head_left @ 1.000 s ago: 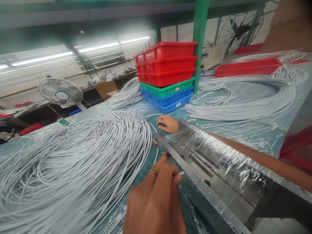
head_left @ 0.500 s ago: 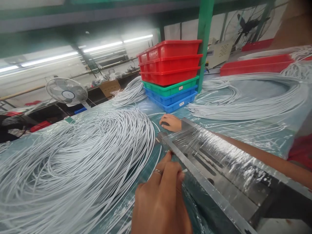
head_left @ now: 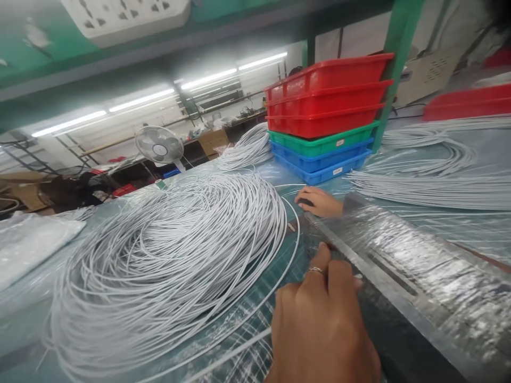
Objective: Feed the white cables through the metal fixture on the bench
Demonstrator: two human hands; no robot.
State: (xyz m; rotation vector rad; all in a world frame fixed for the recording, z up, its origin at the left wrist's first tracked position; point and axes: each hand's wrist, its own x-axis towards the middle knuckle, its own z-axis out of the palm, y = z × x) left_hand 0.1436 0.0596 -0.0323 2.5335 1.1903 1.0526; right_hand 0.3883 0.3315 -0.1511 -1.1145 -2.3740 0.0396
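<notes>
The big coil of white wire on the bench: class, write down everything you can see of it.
The coil of white wire is a large, loose heap of many thin white strands, plastic-coated by the look of them, wound in rough overlapping loops. It lies flat on the table, which is covered in clear film, left of a long metal rail. A few outer strands stray wide toward the left hand, which rests beside the rail; whether it grips a strand cannot be told.

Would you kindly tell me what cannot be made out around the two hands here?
- Head view: the left hand shows only its back, so its grip and fingertips stay hidden.
- The right hand is half hidden behind the wrapped metal rail; its forearm is covered.
- The dark item under the right hand's fingers is too small to identify.
- Labels on the stacked trays are too small to read.
</notes>
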